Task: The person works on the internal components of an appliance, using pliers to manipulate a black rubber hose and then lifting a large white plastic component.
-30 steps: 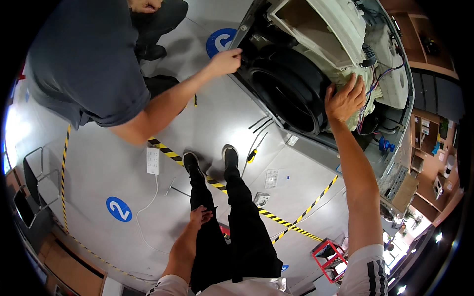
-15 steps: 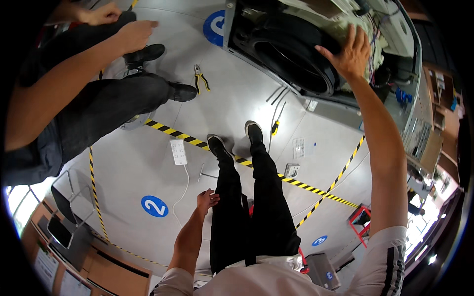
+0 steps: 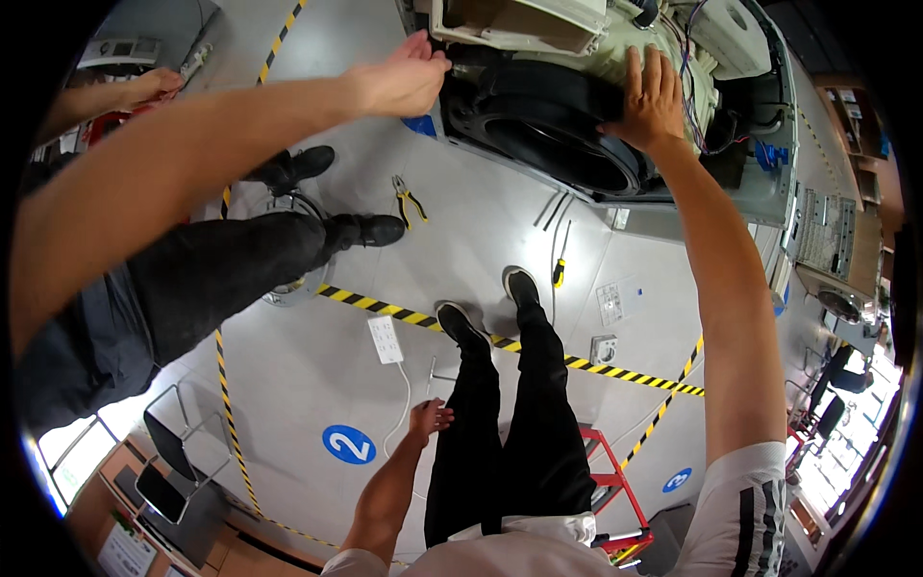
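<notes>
My right hand rests with spread fingers on the cream tub of an opened appliance, its thumb at a black rubber ring. Coloured wires and a blue fitting are to its right, a white plastic housing above the ring. My left hand hangs beside my leg, fingers loosely apart, holding nothing. Another person's hand reaches to the appliance's left front edge; what it touches is unclear. That person's other hand is at the upper left, holding something small that I cannot make out.
On the floor lie pliers, a screwdriver, thin rods, a power strip and striped tape. The co-worker's legs take up the left. Chairs stand lower left, a red frame behind me.
The co-worker's nearer hand pulled back from the appliance, then reached toward it again. My view has shifted; my right hand stays on the appliance, my left hand still hangs low.
</notes>
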Tool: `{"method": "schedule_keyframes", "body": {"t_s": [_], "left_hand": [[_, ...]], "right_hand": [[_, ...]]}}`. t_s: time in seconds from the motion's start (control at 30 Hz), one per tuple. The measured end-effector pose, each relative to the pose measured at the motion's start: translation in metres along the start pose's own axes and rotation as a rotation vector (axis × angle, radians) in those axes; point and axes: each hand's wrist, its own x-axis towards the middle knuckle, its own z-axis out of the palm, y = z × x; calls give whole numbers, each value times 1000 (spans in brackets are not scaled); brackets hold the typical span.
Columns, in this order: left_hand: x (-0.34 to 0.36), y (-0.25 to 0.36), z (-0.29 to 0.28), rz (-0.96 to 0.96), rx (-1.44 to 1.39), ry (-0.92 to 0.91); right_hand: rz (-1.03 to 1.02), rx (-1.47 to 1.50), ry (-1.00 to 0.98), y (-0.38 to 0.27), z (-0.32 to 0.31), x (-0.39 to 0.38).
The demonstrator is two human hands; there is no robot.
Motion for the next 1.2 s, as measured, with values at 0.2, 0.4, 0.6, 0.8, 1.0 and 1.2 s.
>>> {"method": "schedule_keyframes", "body": {"t_s": [0.2,0.4,0.6,0.8,1.0,1.2], "left_hand": [[-15,9,-10,-18,64,-15],[-14,30,-21,54,171,17],[-24,81,-11,100,263,24],[-30,119,17,191,267,-25],[-27,122,17,273,255,-70],[-26,95,-2,239,413,-106]], "right_hand": [[-20,54,89,2,15,-1],[-9,70,155,1,23,0],[40,73,158,15,27,-9],[41,69,123,8,24,-6],[40,39,108,-1,21,3],[67,-20,14,-8,8,0]]}}
